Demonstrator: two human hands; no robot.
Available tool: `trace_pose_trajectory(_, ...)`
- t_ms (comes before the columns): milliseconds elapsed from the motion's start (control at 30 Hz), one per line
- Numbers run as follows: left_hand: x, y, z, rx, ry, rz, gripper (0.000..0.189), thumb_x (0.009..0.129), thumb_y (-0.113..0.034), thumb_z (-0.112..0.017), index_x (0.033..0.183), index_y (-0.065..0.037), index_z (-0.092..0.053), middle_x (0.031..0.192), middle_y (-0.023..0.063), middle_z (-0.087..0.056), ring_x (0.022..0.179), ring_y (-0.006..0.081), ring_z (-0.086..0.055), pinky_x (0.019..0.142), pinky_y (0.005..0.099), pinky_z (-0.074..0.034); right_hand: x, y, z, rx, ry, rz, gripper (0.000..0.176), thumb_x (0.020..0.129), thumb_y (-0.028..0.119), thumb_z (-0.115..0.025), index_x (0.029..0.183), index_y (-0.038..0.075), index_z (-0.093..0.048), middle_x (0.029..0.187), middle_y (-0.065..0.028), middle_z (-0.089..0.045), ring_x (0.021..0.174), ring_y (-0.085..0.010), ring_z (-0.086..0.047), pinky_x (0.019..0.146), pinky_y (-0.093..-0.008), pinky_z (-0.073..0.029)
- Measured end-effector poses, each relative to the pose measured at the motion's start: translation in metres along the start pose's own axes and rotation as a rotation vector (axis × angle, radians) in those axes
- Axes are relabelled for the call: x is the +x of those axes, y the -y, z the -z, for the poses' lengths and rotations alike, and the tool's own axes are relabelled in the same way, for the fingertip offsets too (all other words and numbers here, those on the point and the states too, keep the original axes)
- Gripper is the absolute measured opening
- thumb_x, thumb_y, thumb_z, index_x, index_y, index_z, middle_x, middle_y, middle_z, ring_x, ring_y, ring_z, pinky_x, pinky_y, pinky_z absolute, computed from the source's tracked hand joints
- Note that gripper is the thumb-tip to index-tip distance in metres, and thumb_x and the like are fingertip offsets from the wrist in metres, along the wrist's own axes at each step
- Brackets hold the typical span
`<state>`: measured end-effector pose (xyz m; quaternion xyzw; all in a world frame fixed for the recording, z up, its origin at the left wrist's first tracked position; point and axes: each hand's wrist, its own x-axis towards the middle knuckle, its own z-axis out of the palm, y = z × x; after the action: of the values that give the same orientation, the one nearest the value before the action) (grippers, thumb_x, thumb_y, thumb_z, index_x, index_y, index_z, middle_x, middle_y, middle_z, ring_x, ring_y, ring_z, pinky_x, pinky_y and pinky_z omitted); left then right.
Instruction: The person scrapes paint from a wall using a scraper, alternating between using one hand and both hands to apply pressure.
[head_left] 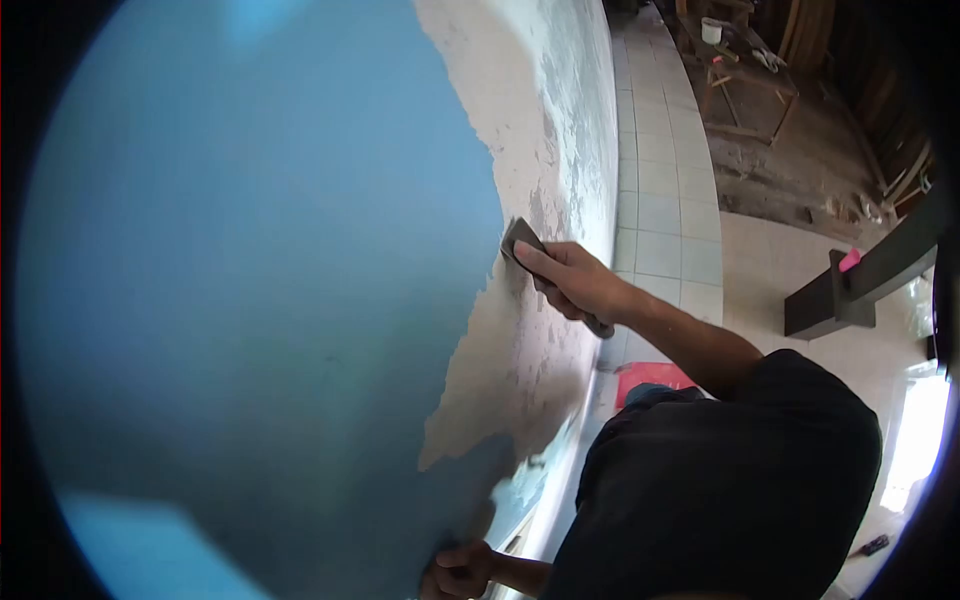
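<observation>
My right hand [580,280] is closed round a scraper [520,234]. Its dark blade lies against the wall [300,200], and the handle end sticks out below my fist. The blade is at the ragged edge between blue paint and a stripped beige patch [475,350]. Low in the view, my left hand [462,570] grips a dark handle. A flat brownish blade [483,520] shows beside it in shadow, so it looks like a second scraper, partly blurred.
A tiled floor strip [655,210] runs along the wall, with a red mat [650,380] on it. Further off stands a wooden table [750,85] with a white bucket [711,31]. A dark post [870,285] carries a pink object [850,260]. A dark tool [872,547] lies on the floor.
</observation>
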<state>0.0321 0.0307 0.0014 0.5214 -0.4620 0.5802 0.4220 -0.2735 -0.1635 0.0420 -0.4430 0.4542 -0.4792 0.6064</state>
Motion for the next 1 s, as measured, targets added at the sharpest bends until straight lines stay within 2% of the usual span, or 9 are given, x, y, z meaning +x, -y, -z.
trace_pose_trajectory(133,-0.003,0.001,0.001,0.028,0.04,0.082,0.032,0.093,-0.022,-0.06,0.068,-0.004,-0.051,0.077,0.0081,-0.05,0.077,0.0249,-0.048,0.07,0.039,-0.039,-0.004,0.004,0.006,-0.033,0.033,-0.023,0.054,0.095,0.058,-0.047,0.076,0.008,-0.051,0.051,0.0047,-0.038,0.039,-0.0041,-0.035,0.036,-0.0225,-0.028)
trace_pose_trajectory(300,0.0,0.0,0.003,0.045,0.077,0.038,0.035,0.094,-0.023,-0.059,0.066,-0.004,-0.05,0.077,0.0085,-0.049,0.078,0.0244,-0.046,0.069,0.0389,-0.039,-0.012,-0.006,-0.002,-0.058,0.039,-0.03,0.054,0.096,0.06,-0.045,0.076,0.009,-0.05,0.051,0.005,-0.039,0.039,-0.004,-0.036,0.037,-0.0227,-0.029)
trace_pose_trajectory(333,0.0,0.001,0.004,0.048,0.08,0.029,0.035,0.094,-0.022,-0.059,0.066,-0.004,-0.05,0.077,0.0084,-0.049,0.077,0.0244,-0.046,0.069,0.039,-0.039,-0.007,-0.002,-0.002,-0.023,0.035,0.035,0.056,0.095,0.061,-0.046,0.075,0.009,-0.05,0.052,0.0052,-0.039,0.04,-0.004,-0.036,0.037,-0.0223,-0.03)
trace_pose_trajectory(433,0.0,0.0,0.003,0.03,0.057,0.057,0.035,0.094,-0.022,-0.06,0.066,-0.003,-0.05,0.076,0.0081,-0.049,0.077,0.0245,-0.046,0.067,0.0387,-0.039,0.0,0.012,0.001,0.008,-0.013,0.048,0.06,0.094,0.062,-0.046,0.078,0.005,-0.054,0.052,0.0044,-0.04,0.041,-0.004,-0.038,0.037,-0.0224,-0.029)
trace_pose_trajectory(533,0.002,0.001,0.003,0.041,0.069,0.023,0.033,0.093,-0.021,-0.061,0.066,-0.004,-0.051,0.076,0.0077,-0.049,0.077,0.0243,-0.045,0.067,0.0382,-0.038,-0.009,-0.008,0.001,-0.043,0.022,-0.02,0.061,0.094,0.063,-0.045,0.079,0.005,-0.054,0.052,0.0036,-0.04,0.042,-0.0039,-0.038,0.037,-0.0224,-0.029)
trace_pose_trajectory(633,0.005,-0.004,-0.001,0.08,0.053,0.034,0.031,0.094,-0.021,-0.056,0.067,-0.009,-0.047,0.069,0.0022,-0.045,0.069,0.0216,-0.044,0.069,0.0381,-0.032,-0.009,-0.007,-0.004,-0.063,-0.029,0.0,0.061,0.094,0.063,-0.045,0.079,0.005,-0.055,0.052,0.0044,-0.04,0.041,-0.0042,-0.039,0.037,-0.0228,-0.029)
trace_pose_trajectory(733,0.0,-0.001,0.002,0.071,0.067,0.068,0.033,0.093,-0.021,-0.061,0.066,-0.004,-0.051,0.075,0.0069,-0.048,0.077,0.0239,-0.045,0.066,0.0378,-0.038,0.0,0.014,0.005,-0.058,-0.034,-0.008,0.059,0.095,0.061,-0.044,0.081,0.005,-0.056,0.051,0.0045,-0.04,0.041,-0.0053,-0.039,0.037,-0.0229,-0.03)
trace_pose_trajectory(867,0.0,-0.001,0.0,0.06,0.062,0.079,0.034,0.093,-0.021,-0.061,0.065,-0.004,-0.05,0.075,0.0074,-0.047,0.076,0.0237,-0.045,0.066,0.0375,-0.038,-0.009,-0.004,0.001,-0.045,0.016,-0.066,0.057,0.095,0.061,-0.045,0.077,0.007,-0.053,0.051,0.0046,-0.039,0.04,-0.0052,-0.039,0.037,-0.0233,-0.03)
trace_pose_trajectory(1000,0.0,-0.004,-0.002,0.069,0.046,0.114,0.036,0.093,-0.021,-0.06,0.065,-0.004,-0.049,0.074,0.0076,-0.046,0.076,0.0238,-0.044,0.067,0.0378,-0.037,-0.002,0.018,0.005,-0.026,-0.012,0.012,0.055,0.095,0.059,-0.047,0.076,0.008,-0.052,0.052,0.0043,-0.04,0.04,-0.0047,-0.038,0.036,-0.0228,-0.03)
